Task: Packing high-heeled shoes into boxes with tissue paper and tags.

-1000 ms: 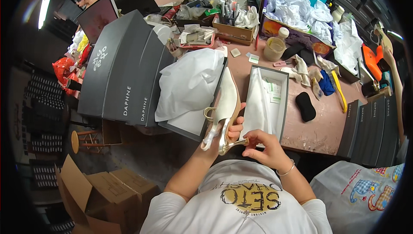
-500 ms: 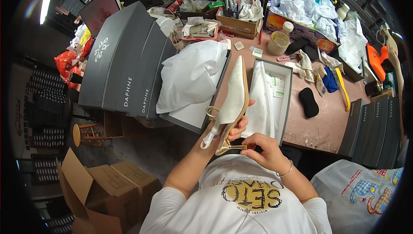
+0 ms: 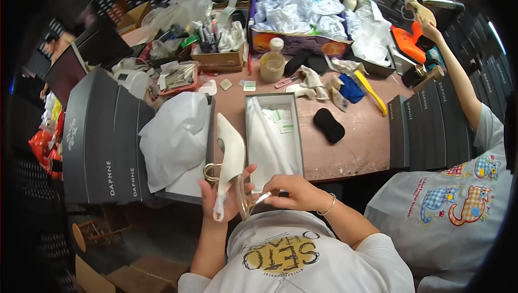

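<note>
Shoe (image 3: 229,155), cream, pointed toe, slingback with a gold buckle, held upright-ish over the near edge of the table (image 3: 356,155), toe aimed at the far side, heel end low toward the person's chest.

Head view only. Left hand (image 3: 218,204) closed around the heel end of the shoe, thumb across the back, fingers wrapped behind. Right hand (image 3: 288,191) pinched narrow on a small pale tool or strip (image 3: 263,198) at the slim heel; cannot tell which it is. Hands nearly touching, shoe between them and slightly left.

Judgement: work is at the heel. Best done with the left hand holding the shoe still and the right making small, controlled moves; the shoe's upper marks easily, so grip by the sole edge, not the leather. Risk: the thin heel twisting out of the pinch.

Just beyond the hands, open grey shoe box (image 3: 273,134) with white tissue inside, near right of the shoe. Left of it, white wrapping paper (image 3: 172,136) over a box lid (image 3: 108,142). Another person's arm (image 3: 458,77) at far right, well apart.
</note>
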`<state>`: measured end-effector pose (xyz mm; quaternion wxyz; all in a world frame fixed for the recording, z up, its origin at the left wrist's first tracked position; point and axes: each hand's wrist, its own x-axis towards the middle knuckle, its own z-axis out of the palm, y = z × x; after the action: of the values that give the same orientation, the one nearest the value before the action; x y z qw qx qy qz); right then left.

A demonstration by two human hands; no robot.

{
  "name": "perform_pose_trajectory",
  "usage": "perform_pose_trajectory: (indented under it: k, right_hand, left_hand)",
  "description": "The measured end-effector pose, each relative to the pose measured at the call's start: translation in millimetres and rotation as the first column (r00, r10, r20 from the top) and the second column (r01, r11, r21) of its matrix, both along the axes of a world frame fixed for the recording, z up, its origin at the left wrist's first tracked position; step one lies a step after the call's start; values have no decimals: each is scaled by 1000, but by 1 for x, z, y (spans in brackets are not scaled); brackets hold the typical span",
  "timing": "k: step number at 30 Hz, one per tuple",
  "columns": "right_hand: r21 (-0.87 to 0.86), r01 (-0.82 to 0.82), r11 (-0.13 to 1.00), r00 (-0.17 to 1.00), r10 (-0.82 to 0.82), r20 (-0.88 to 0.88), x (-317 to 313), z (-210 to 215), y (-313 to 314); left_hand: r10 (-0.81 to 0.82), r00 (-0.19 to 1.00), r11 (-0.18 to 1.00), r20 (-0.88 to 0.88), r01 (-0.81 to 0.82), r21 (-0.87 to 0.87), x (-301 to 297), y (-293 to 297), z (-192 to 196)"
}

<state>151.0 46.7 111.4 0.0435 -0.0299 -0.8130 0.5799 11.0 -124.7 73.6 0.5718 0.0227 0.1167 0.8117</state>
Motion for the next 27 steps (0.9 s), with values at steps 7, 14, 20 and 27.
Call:
perform_pose_trajectory:
  k: [7, 14, 20, 27]
  right_hand:
    - [70, 461, 885, 885, -464, 37, -22, -34, 124]
    - [509, 757, 409, 609, -723, -325, -88, -97, 290]
    - [864, 416, 285, 640, -766, -56, -130, -139, 304]
    - [-38, 622, 782, 772, -621, -135, -73, -52, 221]
  left_hand:
    - [-21, 982, 926, -188, -51, -374, -11, 35, 10]
    - [-12, 959, 886, -283, -121, -448, -15, 65, 2]
    - [-34, 969, 921, -247, -65, -384, -28, 88, 6]
    - [1, 990, 943, -140, -48, -331, -36, 81, -11]
